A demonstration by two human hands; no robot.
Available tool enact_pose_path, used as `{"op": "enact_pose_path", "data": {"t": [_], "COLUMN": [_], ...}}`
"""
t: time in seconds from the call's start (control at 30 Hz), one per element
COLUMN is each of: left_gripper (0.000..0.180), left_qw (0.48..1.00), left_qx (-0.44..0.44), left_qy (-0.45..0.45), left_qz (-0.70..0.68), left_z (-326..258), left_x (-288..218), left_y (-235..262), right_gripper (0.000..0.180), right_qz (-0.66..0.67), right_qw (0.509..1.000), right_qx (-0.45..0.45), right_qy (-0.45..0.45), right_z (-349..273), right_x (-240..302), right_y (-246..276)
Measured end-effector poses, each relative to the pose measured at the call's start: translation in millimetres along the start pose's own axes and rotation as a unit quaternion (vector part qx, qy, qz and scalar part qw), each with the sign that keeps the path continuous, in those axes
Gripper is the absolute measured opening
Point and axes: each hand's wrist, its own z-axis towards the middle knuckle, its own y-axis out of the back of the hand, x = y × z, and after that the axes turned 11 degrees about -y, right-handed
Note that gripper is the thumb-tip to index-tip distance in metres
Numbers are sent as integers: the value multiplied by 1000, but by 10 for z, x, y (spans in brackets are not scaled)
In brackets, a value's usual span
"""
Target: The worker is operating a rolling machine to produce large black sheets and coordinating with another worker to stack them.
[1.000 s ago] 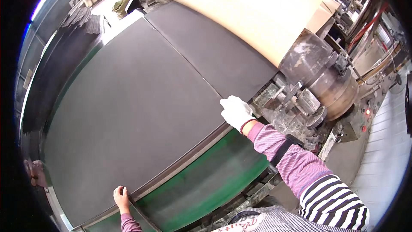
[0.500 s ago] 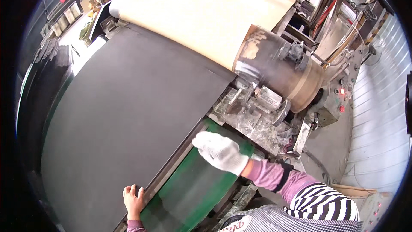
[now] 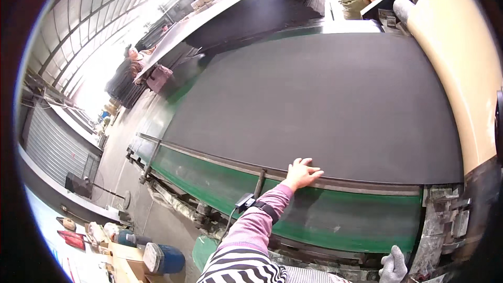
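Note:
My bare left hand (image 3: 303,174) lies on the near edge of a large flat dark grey sheet (image 3: 314,105), its fingers spread and nothing gripped in them. The sheet rests on a machine bed, and a narrow dark rail (image 3: 361,184) runs along its near edge. In front of that rail is a green belt (image 3: 346,217). Low at the right, by the belt's near corner, my right hand (image 3: 393,266) shows in a white knit glove. Its fingers point up and look apart, with nothing visible in them; the lower part is cut off by the picture's edge.
A large tan roll (image 3: 456,57) curves along the right. Metal machine parts (image 3: 445,225) stand below it. Stacked dark sheets (image 3: 257,15) rise behind the bed. Another person (image 3: 152,68) stands far left beside them. A blue bucket (image 3: 166,258) and a pedestal fan (image 3: 78,184) are lower left.
The view has swung left, so the roll now sits at the right edge. My gloved right hand has dropped from above the belt to the lower right. My left hand stays at the sheet's edge.

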Motion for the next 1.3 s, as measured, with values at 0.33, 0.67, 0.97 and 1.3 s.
{"op": "enact_pose_path", "data": {"t": [0.33, 0.67, 0.97, 1.3], "left_gripper": [44, 38, 57, 32], "left_qw": [986, 978, 983, 964], "left_qx": [-55, -7, -78, -240], "left_qy": [-152, -164, -158, -68], "left_qz": [39, 131, 54, 90], "left_z": [449, 421, 528, -386], "left_x": [-462, 849, -137, 1898], "left_y": [-404, -472, -743, 90], "right_gripper": [30, 33, 23, 21], "right_qz": [-132, -179, -17, -53], "right_qw": [991, 982, 992, 996], "right_qx": [2, -61, -38, -71], "right_qy": [8, -22, -117, -32], "right_z": [-270, -401, -355, -182], "right_x": [-171, -385, -150, 198], "right_y": [-110, 224, -156, -1041]}}
